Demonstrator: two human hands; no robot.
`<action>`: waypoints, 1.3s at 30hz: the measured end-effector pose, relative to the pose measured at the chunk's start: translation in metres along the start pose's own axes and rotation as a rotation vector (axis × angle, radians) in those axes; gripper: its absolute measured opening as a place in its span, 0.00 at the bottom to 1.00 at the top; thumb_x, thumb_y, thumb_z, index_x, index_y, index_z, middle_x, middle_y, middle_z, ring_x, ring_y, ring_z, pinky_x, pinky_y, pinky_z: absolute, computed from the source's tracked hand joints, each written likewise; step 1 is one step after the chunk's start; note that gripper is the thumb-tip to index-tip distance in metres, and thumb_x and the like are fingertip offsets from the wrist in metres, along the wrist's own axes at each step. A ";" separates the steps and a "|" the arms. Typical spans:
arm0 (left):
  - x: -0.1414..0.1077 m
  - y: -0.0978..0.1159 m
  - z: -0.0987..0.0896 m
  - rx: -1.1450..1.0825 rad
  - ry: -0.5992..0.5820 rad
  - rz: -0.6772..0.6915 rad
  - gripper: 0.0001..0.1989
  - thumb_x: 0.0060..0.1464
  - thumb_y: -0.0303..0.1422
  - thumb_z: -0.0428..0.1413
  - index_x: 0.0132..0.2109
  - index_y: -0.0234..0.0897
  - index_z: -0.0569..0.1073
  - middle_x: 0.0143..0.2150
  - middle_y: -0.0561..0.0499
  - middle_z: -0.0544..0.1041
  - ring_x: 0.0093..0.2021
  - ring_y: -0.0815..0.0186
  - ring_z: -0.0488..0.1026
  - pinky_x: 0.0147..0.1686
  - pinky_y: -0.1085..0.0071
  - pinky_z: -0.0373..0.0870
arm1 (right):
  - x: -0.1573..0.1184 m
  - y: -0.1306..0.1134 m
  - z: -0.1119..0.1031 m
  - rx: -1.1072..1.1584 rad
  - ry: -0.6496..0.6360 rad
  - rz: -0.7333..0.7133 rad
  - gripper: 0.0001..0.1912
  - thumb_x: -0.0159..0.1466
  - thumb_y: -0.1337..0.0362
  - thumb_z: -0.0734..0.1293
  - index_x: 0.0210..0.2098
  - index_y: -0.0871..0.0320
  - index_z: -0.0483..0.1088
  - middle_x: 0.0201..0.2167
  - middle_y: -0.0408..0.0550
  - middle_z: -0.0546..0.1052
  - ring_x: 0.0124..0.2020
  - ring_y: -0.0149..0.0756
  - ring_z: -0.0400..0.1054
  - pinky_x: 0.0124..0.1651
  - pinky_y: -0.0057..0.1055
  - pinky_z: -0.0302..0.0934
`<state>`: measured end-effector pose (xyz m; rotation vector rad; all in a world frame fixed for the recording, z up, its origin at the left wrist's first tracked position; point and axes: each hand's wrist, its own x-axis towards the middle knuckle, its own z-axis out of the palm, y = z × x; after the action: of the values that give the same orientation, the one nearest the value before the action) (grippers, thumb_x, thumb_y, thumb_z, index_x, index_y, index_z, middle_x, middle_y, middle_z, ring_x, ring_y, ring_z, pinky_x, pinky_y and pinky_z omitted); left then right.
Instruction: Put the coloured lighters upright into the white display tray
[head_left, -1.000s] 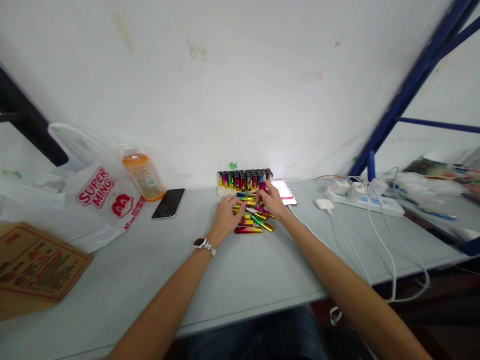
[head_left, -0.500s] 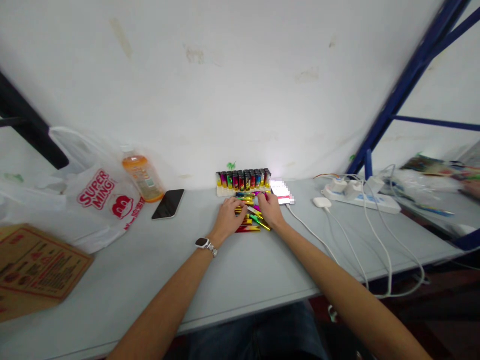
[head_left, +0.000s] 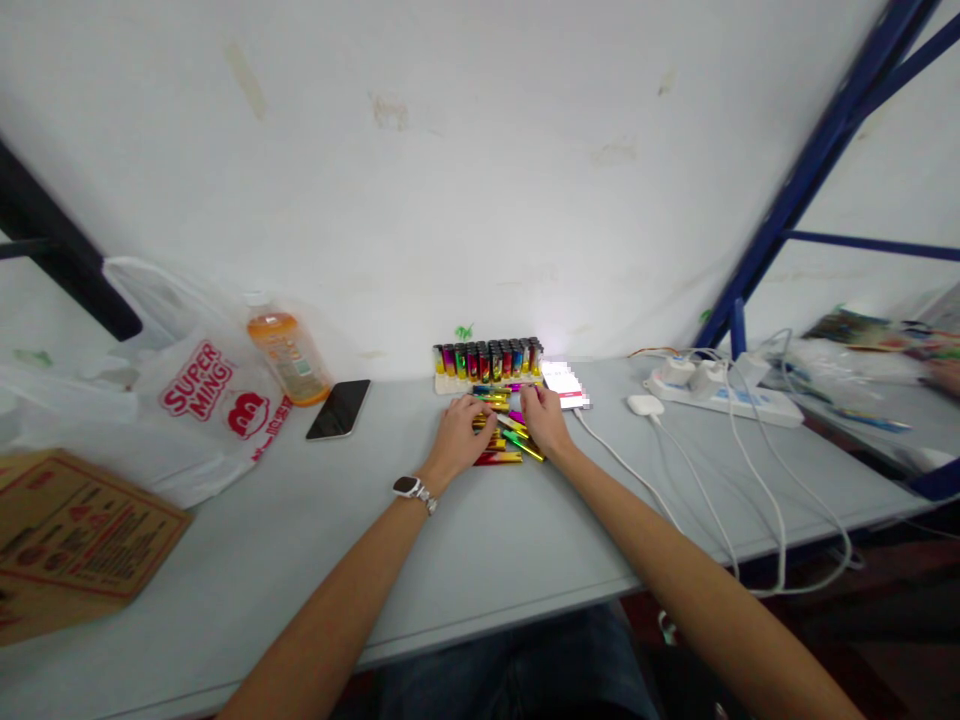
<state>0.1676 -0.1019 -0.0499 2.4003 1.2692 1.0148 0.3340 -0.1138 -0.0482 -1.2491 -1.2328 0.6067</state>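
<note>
Several lighters with black tops [head_left: 489, 360] stand upright in rows in a pale tray [head_left: 450, 384] against the wall. In front of them, shiny coloured wrappers or sleeves [head_left: 499, 458] lie in a loose pile on the grey table. My left hand [head_left: 459, 432] rests over the pile's left side, fingers curved on the pieces; what its fingertips hold, if anything, is hidden. On the right, the fingers of my right hand [head_left: 543, 415] are bent together at the pile's edge, and I cannot make out what is between them. A watch [head_left: 409, 486] is on my left wrist.
Left are a dark phone [head_left: 339, 409], an orange drink bottle [head_left: 289, 355], a white plastic bag [head_left: 217, 400] and a cardboard box [head_left: 82, 530]. Right are a lit phone [head_left: 561, 383], a white charger [head_left: 645, 405], cables and a power strip [head_left: 757, 403]. Blue frame posts [head_left: 787, 190] rise beyond.
</note>
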 end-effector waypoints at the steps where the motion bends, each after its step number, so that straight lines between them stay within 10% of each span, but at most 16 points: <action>1: 0.000 0.000 0.000 0.003 0.002 0.001 0.08 0.63 0.33 0.54 0.38 0.37 0.76 0.44 0.46 0.77 0.48 0.57 0.71 0.52 0.57 0.67 | 0.001 0.000 0.000 -0.011 0.004 -0.001 0.19 0.64 0.55 0.59 0.19 0.54 0.57 0.16 0.38 0.58 0.22 0.31 0.52 0.27 0.31 0.46; 7: -0.001 0.000 -0.001 0.012 -0.005 0.012 0.08 0.64 0.34 0.53 0.39 0.37 0.76 0.44 0.46 0.76 0.48 0.56 0.71 0.52 0.57 0.67 | 0.002 0.000 0.000 0.018 0.020 0.005 0.17 0.64 0.57 0.59 0.20 0.54 0.57 0.17 0.38 0.59 0.23 0.31 0.53 0.26 0.30 0.47; 16: -0.001 -0.001 0.000 0.050 -0.032 0.013 0.08 0.64 0.34 0.54 0.38 0.38 0.77 0.44 0.46 0.77 0.48 0.56 0.71 0.51 0.56 0.66 | 0.008 -0.016 -0.005 0.407 -0.183 0.170 0.35 0.61 0.31 0.58 0.44 0.56 0.70 0.17 0.35 0.60 0.17 0.29 0.54 0.21 0.28 0.50; 26: -0.003 -0.002 0.000 0.049 -0.069 0.009 0.10 0.64 0.35 0.53 0.38 0.39 0.77 0.46 0.46 0.77 0.49 0.55 0.70 0.52 0.54 0.65 | 0.057 0.004 -0.034 -0.202 -0.101 -0.277 0.16 0.58 0.52 0.71 0.37 0.58 0.78 0.37 0.50 0.76 0.35 0.37 0.69 0.40 0.35 0.64; 39: -0.002 -0.002 0.000 0.048 -0.058 0.008 0.09 0.63 0.34 0.53 0.37 0.39 0.77 0.45 0.47 0.77 0.48 0.56 0.71 0.51 0.56 0.66 | 0.107 0.016 -0.041 -0.414 -0.232 -0.351 0.09 0.59 0.66 0.66 0.39 0.58 0.75 0.31 0.45 0.78 0.32 0.36 0.69 0.42 0.34 0.64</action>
<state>0.1652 -0.1025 -0.0518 2.4537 1.2785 0.9199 0.4073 -0.0297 -0.0186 -1.2769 -1.7911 0.2474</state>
